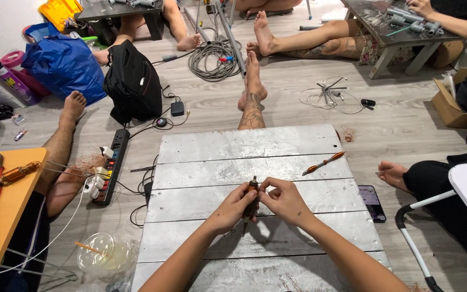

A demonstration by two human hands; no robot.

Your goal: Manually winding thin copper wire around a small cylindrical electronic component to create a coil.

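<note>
Both of my hands meet over the middle of a low whitewashed plank table [201, 148]. My left hand [232, 208] and my right hand [283, 200] together pinch a small brown cylindrical part wound with copper wire [252, 192], held upright between the fingertips. An orange-handled screwdriver [323, 163] lies on the table, up and to the right of my hands, untouched.
A black power strip [111, 165] with plugs lies on the floor to the left, a phone [372, 203] to the right. Other people's legs and feet surround the table. A plastic cup [99, 254], black bag [132, 81], coiled cable [212, 59] and cardboard box [449, 105] sit around.
</note>
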